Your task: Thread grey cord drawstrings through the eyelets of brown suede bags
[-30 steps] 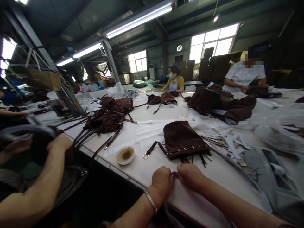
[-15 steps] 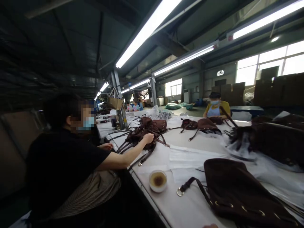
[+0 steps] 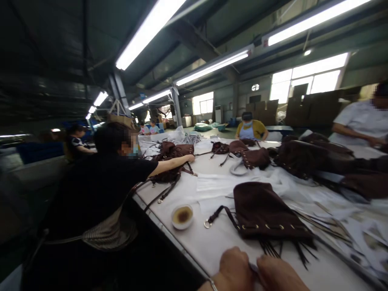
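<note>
At the bottom edge, my left hand and my right hand are close together, both fists closed. A narrow greyish strip runs between them, gripped from both sides; its kind is not clear and its lower part is out of view. Just beyond my hands a dark brown drawstring bag lies flat on the white table. It has a row of metal eyelets, thin fringe and a strap with a metal ring. Neither hand touches the bag.
Left of the bag stands a white bowl of yellowish liquid with a brown patch. A co-worker in black reaches over brown bags. More brown bags lie to the right. White strips cover the right side; others sit around the table.
My view has swung right. Both fists have come into view, where only a fingertip showed at the bottom edge. The co-worker in black leans farther over the table, arm stretched out.
</note>
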Available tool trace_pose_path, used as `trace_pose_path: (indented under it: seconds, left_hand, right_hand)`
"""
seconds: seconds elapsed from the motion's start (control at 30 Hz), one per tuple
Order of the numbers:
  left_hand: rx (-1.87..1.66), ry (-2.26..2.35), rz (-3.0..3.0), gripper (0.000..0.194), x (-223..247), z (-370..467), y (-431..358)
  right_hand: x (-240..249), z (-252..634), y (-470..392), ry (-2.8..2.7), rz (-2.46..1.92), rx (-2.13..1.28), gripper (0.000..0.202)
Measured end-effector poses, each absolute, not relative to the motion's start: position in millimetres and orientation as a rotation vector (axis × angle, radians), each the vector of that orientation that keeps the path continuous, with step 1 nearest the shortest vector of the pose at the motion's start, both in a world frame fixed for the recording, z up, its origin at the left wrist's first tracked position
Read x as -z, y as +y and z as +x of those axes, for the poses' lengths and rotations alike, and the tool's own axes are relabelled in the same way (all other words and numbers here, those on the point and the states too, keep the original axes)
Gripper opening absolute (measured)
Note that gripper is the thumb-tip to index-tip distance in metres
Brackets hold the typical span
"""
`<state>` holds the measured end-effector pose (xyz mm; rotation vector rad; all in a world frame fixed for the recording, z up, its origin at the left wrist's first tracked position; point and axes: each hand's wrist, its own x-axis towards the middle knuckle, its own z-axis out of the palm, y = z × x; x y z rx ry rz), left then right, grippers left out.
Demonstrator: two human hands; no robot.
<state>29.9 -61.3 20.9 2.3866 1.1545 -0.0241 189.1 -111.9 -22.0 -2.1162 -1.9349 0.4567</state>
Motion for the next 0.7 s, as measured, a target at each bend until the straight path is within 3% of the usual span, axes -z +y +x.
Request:
trace_pose_path:
  seconds: [0.17,0.33,0.5,0.7]
  left_hand:
    - [0.101,1.189,2.454,0.041,-27.7,27.5,-77.1]
    - [0.156,1.009,2.557,0.042,-29.8,41.0,-88.0]
    - [0.222,1.013,2.675,0.030,-23.6,55.9,-72.2]
    - [0.192,0.968,2.726,0.030,-16.9,56.4,-57.5]
  right_hand:
    - [5.0,180.2,-123.1,-1.902,-2.306,-0.293,0.026]
    - [-1.9,179.3,-116.0,-1.732,-2.256,-0.564,0.026]
    - [-10.3,190.6,-126.0,-1.938,-1.913,-0.773,0.024]
    - [-31.4,207.2,-132.6,-2.025,-2.074,-0.281,0.023]
